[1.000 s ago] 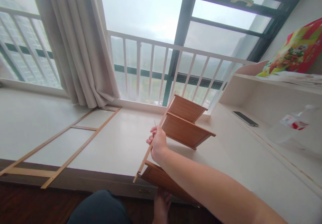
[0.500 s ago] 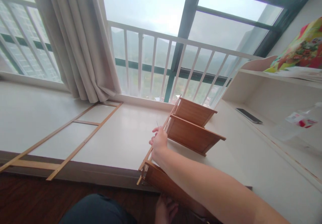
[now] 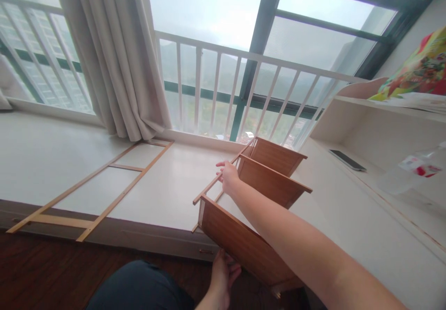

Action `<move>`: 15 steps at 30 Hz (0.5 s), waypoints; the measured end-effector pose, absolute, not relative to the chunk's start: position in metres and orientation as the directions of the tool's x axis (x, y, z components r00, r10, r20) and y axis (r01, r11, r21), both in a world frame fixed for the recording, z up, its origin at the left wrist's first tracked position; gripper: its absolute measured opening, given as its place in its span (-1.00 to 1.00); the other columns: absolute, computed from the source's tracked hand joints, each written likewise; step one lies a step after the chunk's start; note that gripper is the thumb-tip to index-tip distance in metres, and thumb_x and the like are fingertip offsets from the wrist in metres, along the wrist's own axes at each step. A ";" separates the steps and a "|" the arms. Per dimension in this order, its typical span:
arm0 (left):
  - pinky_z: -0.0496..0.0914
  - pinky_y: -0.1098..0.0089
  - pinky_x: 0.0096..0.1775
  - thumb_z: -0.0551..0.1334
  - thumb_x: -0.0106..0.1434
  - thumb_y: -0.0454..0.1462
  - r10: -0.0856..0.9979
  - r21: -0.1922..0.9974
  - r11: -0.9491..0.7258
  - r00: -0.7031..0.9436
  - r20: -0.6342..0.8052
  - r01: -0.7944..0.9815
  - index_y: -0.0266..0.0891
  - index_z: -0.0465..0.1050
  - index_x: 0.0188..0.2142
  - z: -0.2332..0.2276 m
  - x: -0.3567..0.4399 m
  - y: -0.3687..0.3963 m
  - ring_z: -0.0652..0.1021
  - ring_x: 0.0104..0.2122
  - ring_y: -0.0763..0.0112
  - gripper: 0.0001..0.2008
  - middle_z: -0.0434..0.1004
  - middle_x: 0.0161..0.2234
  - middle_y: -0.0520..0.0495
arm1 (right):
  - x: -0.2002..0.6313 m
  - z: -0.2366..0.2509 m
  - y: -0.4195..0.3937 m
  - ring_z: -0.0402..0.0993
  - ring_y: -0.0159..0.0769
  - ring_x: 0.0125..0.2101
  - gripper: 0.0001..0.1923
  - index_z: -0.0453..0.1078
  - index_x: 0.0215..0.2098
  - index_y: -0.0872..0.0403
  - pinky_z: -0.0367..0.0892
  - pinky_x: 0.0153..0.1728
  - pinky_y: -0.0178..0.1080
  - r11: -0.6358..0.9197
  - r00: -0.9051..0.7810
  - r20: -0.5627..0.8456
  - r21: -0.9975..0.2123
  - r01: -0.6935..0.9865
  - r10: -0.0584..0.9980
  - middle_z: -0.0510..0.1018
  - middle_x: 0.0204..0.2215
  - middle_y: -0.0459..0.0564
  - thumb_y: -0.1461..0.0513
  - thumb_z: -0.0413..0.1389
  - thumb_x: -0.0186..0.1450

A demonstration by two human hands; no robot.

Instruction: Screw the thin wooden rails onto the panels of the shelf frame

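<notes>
Now both hands, right hand (image 3: 229, 176) and left hand (image 3: 222, 277), grip the wooden shelf rack (image 3: 244, 240).

No legible text or labels

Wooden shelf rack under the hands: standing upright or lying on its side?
On its side. The shelf rack lies on the white ledge; its boards stand on edge, side rail horizontal under the right hand.

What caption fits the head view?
Right hand grips the side rail of a wooden shelf rack on a window ledge; left hand steadies its lowest board.
</notes>
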State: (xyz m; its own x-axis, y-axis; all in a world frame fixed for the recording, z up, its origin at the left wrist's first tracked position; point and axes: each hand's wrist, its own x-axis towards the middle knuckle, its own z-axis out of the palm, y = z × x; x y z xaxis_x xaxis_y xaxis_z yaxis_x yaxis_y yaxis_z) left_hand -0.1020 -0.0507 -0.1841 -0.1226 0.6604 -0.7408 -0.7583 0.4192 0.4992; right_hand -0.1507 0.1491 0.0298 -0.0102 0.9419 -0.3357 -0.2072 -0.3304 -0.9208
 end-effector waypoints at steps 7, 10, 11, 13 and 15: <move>0.49 0.32 -0.30 0.09 0.42 -0.13 0.621 0.496 0.362 -0.193 -0.760 -0.789 -0.22 0.40 -0.04 -0.174 -0.119 -0.040 0.57 -0.48 0.34 -0.74 0.54 -0.40 -0.09 | -0.050 0.048 0.121 0.46 -0.13 -0.07 -0.70 0.58 -0.37 0.04 0.38 -0.20 -0.23 -0.180 -0.070 -0.167 -0.933 -0.313 0.984 0.61 -0.12 0.06 0.06 0.11 0.35; 0.43 0.36 -0.38 0.12 0.40 -0.08 0.619 0.542 0.350 -0.246 -0.746 -0.764 -0.23 0.44 -0.15 -0.173 -0.126 -0.038 0.53 -0.49 0.38 -0.72 0.52 -0.39 -0.09 | 0.011 0.051 0.101 0.54 -0.10 -0.15 -0.69 0.55 -0.46 0.06 0.44 -0.18 -0.16 -0.103 -0.125 -0.057 -0.910 -0.402 0.991 0.65 -0.16 0.09 0.03 0.18 0.28; 0.41 0.37 -0.39 0.14 0.39 -0.05 0.624 0.558 0.347 -0.259 -0.737 -0.754 -0.24 0.44 -0.17 -0.174 -0.126 -0.038 0.52 -0.49 0.39 -0.70 0.52 -0.37 -0.09 | 0.033 0.051 0.094 0.56 -0.12 -0.21 -0.68 0.54 -0.48 0.07 0.46 -0.19 -0.14 -0.076 -0.129 -0.024 -0.909 -0.409 0.991 0.66 -0.20 0.09 0.02 0.19 0.26; 0.39 0.36 -0.41 0.19 0.33 -0.01 0.636 0.588 0.325 -0.289 -0.716 -0.741 -0.24 0.45 -0.19 -0.177 -0.124 -0.042 0.52 -0.48 0.38 -0.67 0.52 -0.36 -0.08 | 0.079 0.048 0.080 0.54 -0.20 -0.35 -0.68 0.54 -0.51 0.06 0.48 -0.27 -0.18 -0.006 -0.090 0.034 -0.911 -0.413 0.995 0.63 -0.38 0.05 0.01 0.23 0.23; 0.39 0.36 -0.41 0.23 0.26 0.02 0.631 0.618 0.289 -0.340 -0.697 -0.731 -0.21 0.44 -0.15 -0.180 -0.120 -0.049 0.53 -0.46 0.36 -0.63 0.52 -0.34 -0.07 | 0.128 0.035 0.065 0.42 -0.30 -0.52 -0.69 0.49 -0.56 0.05 0.41 -0.47 -0.27 0.035 -0.037 0.052 -0.929 -0.368 0.998 0.50 -0.56 -0.03 0.02 0.28 0.18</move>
